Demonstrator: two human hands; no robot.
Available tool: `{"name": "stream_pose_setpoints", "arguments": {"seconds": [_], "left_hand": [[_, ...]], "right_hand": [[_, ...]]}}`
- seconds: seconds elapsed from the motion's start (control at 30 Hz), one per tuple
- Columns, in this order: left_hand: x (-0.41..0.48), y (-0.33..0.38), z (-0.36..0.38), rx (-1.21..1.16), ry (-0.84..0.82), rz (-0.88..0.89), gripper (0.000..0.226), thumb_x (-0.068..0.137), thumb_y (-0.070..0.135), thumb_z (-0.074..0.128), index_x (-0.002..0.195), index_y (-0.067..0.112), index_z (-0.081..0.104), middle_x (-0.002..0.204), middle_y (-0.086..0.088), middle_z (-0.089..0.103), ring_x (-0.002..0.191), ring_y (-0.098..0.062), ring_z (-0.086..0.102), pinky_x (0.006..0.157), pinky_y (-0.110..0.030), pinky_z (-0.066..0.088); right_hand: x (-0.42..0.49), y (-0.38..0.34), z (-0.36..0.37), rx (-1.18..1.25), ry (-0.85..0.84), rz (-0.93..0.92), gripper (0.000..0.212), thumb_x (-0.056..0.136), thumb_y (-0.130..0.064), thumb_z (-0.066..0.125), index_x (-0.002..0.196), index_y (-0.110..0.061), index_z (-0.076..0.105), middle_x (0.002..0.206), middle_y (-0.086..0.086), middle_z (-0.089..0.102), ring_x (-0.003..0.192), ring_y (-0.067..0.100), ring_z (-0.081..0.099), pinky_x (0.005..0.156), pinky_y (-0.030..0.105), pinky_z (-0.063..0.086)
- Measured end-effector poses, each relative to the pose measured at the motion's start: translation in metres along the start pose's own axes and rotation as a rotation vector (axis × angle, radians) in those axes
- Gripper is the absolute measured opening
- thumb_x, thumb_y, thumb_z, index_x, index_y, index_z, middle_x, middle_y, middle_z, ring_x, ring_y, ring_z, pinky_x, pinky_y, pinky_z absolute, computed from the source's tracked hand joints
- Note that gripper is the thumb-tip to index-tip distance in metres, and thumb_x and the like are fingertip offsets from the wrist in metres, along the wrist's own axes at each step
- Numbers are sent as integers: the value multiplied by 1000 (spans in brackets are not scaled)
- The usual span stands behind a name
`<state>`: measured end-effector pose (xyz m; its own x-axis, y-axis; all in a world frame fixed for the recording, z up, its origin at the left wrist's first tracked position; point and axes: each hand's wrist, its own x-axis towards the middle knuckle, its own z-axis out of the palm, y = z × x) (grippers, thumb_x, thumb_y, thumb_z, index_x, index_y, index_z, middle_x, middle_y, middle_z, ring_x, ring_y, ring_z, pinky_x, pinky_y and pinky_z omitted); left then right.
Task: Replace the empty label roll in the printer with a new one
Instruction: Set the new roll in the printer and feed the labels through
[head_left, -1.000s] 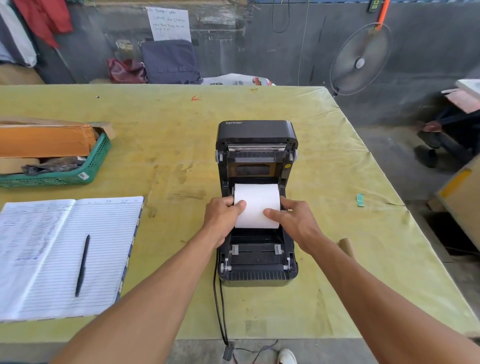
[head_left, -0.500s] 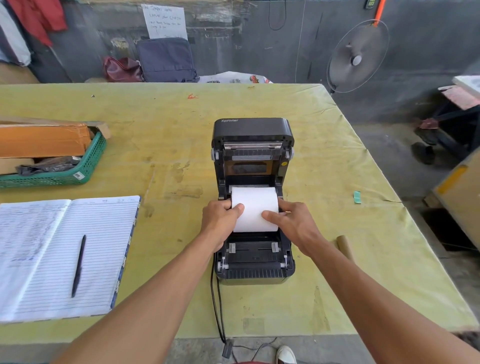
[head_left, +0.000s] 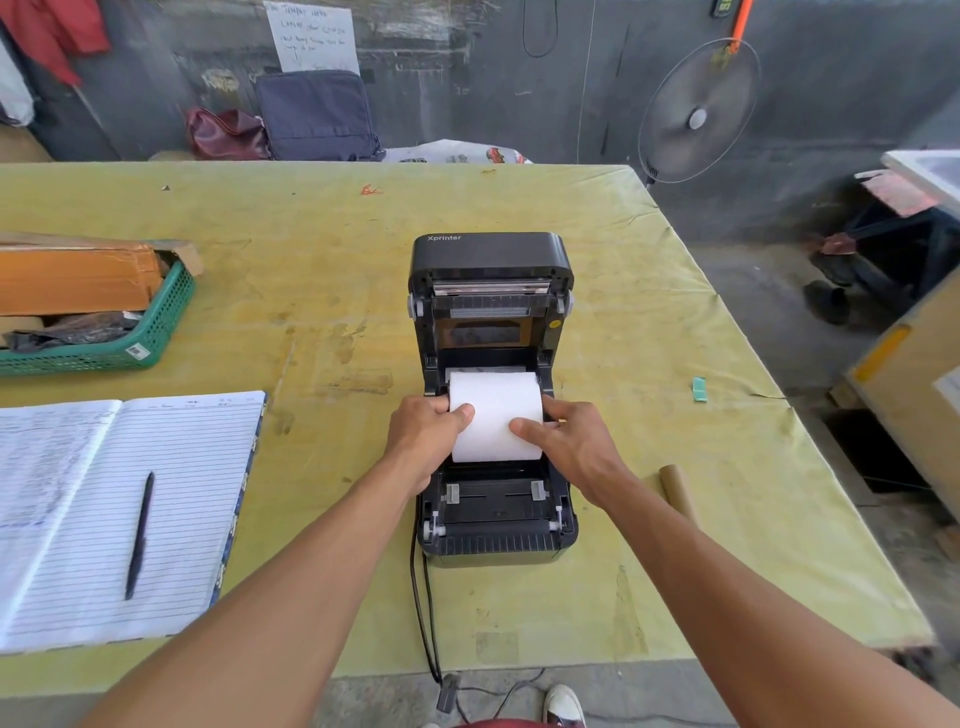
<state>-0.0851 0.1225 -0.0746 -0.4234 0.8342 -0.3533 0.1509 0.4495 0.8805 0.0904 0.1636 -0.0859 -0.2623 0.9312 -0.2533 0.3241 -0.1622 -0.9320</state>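
L hand (head_left: 426, 436) grips left end of new label roll (head_left: 496, 415), thumb on its face. Roll sits in bay of open printer (head_left: 493, 260), lid up. R hand (head_left: 576, 447) grips right end likewise. Bare cardboard core (head_left: 675, 491) lies right of printer. I judge old roll out, new one seating; feed + lid-close left.

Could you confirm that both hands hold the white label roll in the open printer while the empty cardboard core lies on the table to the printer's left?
Not quite: the head view shows the cardboard core on the table right of the printer, not left. The left hand and right hand do hold the white label roll inside it.
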Motion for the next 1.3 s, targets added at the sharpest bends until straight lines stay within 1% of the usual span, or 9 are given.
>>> {"name": "stream_pose_setpoints", "arguments": {"seconds": [0.07, 0.17, 0.23, 0.4, 0.5, 0.63, 0.8, 0.97, 1.3], "left_hand": [[-2, 1, 1, 1, -2, 11, 11, 89, 21, 68, 84, 12, 64, 94, -7, 65, 89, -27, 66, 93, -54, 53], [-2, -2, 0, 5, 13, 9, 19, 89, 18, 69, 81, 1, 67, 96, -12, 71, 90, -32, 68, 93, -55, 52], [-3, -4, -1, 33, 8, 17, 15, 88, 17, 70, 84, 3, 68, 94, -11, 70, 86, -28, 67, 94, -55, 52], [-6, -6, 5, 220, 103, 7, 38, 86, 22, 73, 120, 5, 67, 123, -9, 68, 112, -27, 63, 99, -42, 50], [-8, -3, 4, 238, 118, 28, 49, 85, 21, 74, 131, 12, 60, 127, -8, 66, 112, -25, 63, 99, -39, 50], [-7, 4, -2, 370, 106, 60, 78, 83, 23, 77, 148, 13, 37, 141, -10, 55, 123, -28, 55, 103, -38, 46], [-2, 14, -7, 699, 6, 335, 86, 83, 19, 76, 152, 15, 26, 156, -4, 34, 141, -24, 34, 110, -37, 33], [4, 22, -8, 907, -90, 474, 69, 83, 14, 75, 143, 12, 44, 147, -9, 46, 135, -26, 40, 105, -39, 37], [-19, -14, 7, 1087, 180, 681, 65, 75, 17, 81, 131, 17, 49, 136, -1, 52, 125, -23, 41, 105, -42, 37]], "right_hand": [[1, 0, 0, -22, 8, 1, 47, 87, -19, 77, 130, -6, 64, 108, 6, 76, 90, 18, 74, 85, 27, 58], [-1, 4, 2, -52, 31, -40, 43, 87, -17, 76, 128, -8, 66, 99, 0, 77, 83, 10, 73, 69, 12, 54], [-3, 7, 4, -84, 48, -51, 42, 86, -17, 77, 127, -11, 67, 99, 2, 78, 83, 11, 73, 65, 11, 51], [-1, 9, 6, -242, 118, -42, 38, 79, -21, 83, 115, -13, 73, 89, -6, 73, 72, 1, 64, 59, 13, 44], [1, 8, 5, -291, 134, -60, 47, 76, -25, 85, 119, -12, 68, 94, -9, 65, 75, 5, 61, 62, 18, 45], [6, 2, -1, -337, 90, -46, 80, 71, -30, 89, 138, -15, 48, 108, -4, 61, 86, 15, 64, 66, 23, 46], [13, -12, -10, -667, 11, -201, 105, 71, -35, 88, 154, -24, 25, 149, 7, 41, 126, 30, 48, 98, 42, 46], [15, -23, -7, -1051, -55, -394, 86, 76, -40, 82, 150, -24, 39, 150, 0, 45, 128, 29, 39, 99, 43, 42], [-1, 5, 2, -1159, 109, -629, 67, 71, -37, 86, 125, -15, 54, 123, 3, 58, 110, 28, 49, 89, 40, 44]]}}
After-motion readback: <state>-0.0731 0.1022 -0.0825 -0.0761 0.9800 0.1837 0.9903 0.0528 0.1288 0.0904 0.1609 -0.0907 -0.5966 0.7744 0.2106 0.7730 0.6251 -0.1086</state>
